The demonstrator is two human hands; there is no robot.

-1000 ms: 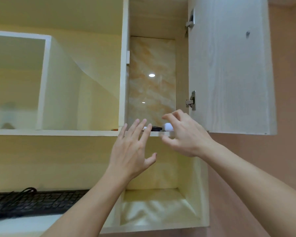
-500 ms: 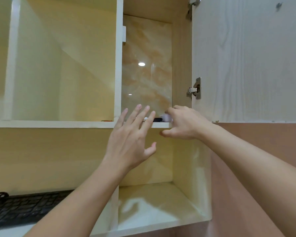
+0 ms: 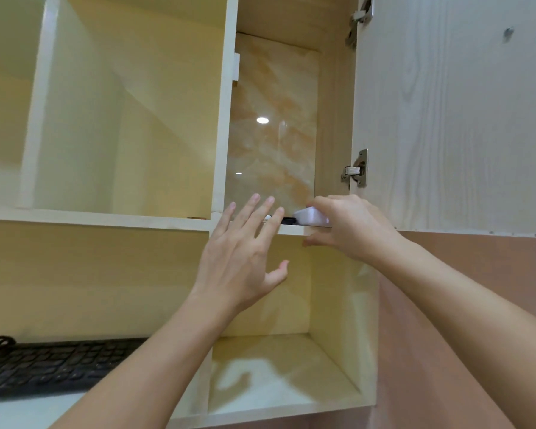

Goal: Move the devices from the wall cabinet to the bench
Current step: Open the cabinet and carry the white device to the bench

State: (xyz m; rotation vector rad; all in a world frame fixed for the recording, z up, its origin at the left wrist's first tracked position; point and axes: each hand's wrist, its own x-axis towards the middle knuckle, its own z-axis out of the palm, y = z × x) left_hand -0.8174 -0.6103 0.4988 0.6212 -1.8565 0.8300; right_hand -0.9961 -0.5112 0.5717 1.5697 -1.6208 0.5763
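A white rounded device [image 3: 310, 216] lies at the front edge of the wall cabinet's floor [image 3: 291, 230], under the open door. My right hand [image 3: 350, 227] grips it, fingers curled over its top and thumb below the shelf edge. Left of it a flat black device [image 3: 287, 220] lies on the same floor, mostly hidden. My left hand [image 3: 245, 258] is raised in front of the shelf with fingers spread straight, fingertips near the black device, holding nothing.
The open cabinet door [image 3: 446, 119] hangs on two hinges at the right. An open cubby [image 3: 121, 119] sits to the left. A lower niche [image 3: 279, 366] lies beneath. A black keyboard [image 3: 50, 366] rests at the lower left.
My right hand has closed over the white device and drawn it toward the shelf's front edge. My left hand has stayed raised and spread. The view has shifted closer.
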